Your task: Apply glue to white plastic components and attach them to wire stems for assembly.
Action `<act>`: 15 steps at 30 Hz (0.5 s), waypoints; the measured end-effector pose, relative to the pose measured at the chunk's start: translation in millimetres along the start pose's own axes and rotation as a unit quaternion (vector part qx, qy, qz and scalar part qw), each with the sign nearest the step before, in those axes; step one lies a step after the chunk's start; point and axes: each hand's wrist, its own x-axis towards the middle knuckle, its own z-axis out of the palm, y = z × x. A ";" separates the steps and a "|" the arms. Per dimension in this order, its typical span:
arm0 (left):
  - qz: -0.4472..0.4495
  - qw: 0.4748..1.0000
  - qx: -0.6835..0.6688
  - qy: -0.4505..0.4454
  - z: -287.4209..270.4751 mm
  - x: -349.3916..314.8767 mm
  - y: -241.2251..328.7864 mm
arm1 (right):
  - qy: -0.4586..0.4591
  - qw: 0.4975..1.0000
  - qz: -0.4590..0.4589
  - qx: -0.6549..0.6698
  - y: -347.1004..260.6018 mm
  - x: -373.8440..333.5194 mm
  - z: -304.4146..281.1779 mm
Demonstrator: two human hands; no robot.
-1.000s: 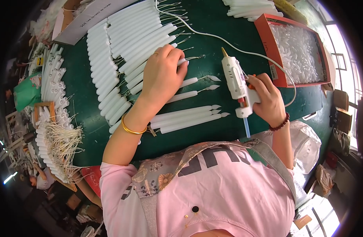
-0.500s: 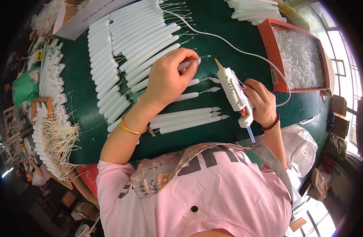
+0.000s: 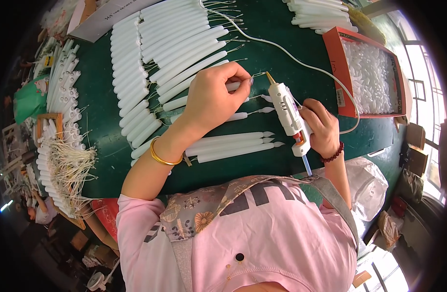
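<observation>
My left hand (image 3: pixel 217 92) pinches a white taper candle tube (image 3: pixel 232 86) near its end. Thin wires with a tiny bulb (image 3: pixel 259 74) stick out of that end, close to the brass nozzle of a white glue gun (image 3: pixel 286 109). Wrapped round the handle of the gun is my right hand (image 3: pixel 320 127), with a clear glue stick (image 3: pixel 307 164) showing at the back. Below my left hand lie several candles with flame-shaped tips (image 3: pixel 238 147). Beyond it, rows of wired white tubes (image 3: pixel 177 36) cover the table.
An orange-red box (image 3: pixel 340 73) of small translucent flame tips stands at the right. The gun's white cord (image 3: pixel 291 56) curves across the green table (image 3: pixel 277 41). More tubes and a bundle of pale wires (image 3: pixel 70 168) are at the left. A carton (image 3: pixel 104 22) sits at the far left.
My left hand has shifted slightly right with the tube, bringing the wire tip up to the glue gun's nozzle. The gun has hardly moved; the whole view has shifted a little.
</observation>
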 end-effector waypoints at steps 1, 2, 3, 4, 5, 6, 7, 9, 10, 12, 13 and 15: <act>-0.003 1.000 -0.001 -0.002 0.2 -0.4 -0.1 | 0.001 1.000 -0.001 0.001 0.1 -0.1 0.4; -0.006 1.000 -0.001 -0.003 -0.1 -0.7 0.1 | 0.001 1.000 -0.002 0.002 -0.1 0.3 0.7; -0.007 1.000 0.000 -0.003 -0.3 -0.8 0.1 | 0.001 1.000 -0.002 0.003 -0.6 0.4 0.4; -0.005 1.000 0.000 -0.001 -0.4 -0.9 0.0 | -0.008 1.000 0.001 0.010 -1.2 0.3 -0.2; -0.003 1.000 0.000 0.000 0.0 -1.0 -0.4 | -0.018 1.000 0.005 0.017 -1.3 -0.2 -0.7; -0.004 1.000 0.000 0.000 0.2 -0.9 -0.9 | -0.019 1.000 0.005 0.017 -1.2 -0.4 -0.4; -0.002 1.000 0.004 0.001 0.1 -0.7 -1.3 | -0.017 1.000 0.005 0.015 -0.9 -0.4 0.1; -0.001 1.000 0.009 0.004 0.1 -0.5 -1.2 | -0.016 1.000 0.002 0.013 -0.1 -0.1 0.0; 0.002 1.000 0.004 0.005 0.5 -0.3 -1.1 | -0.017 1.000 -0.002 0.009 0.4 0.1 -0.2; 0.004 1.000 -0.004 0.006 1.9 -0.2 -1.1 | -0.018 1.000 -0.007 0.004 1.0 -0.7 -1.3; 0.002 1.000 -0.010 0.004 2.3 0.5 0.1 | -0.032 0.999 -0.001 0.002 1.1 -1.1 -3.1; 0.000 1.000 -0.019 0.003 2.4 0.9 0.5 | -0.047 0.999 0.005 -0.001 -1.9 2.1 -12.6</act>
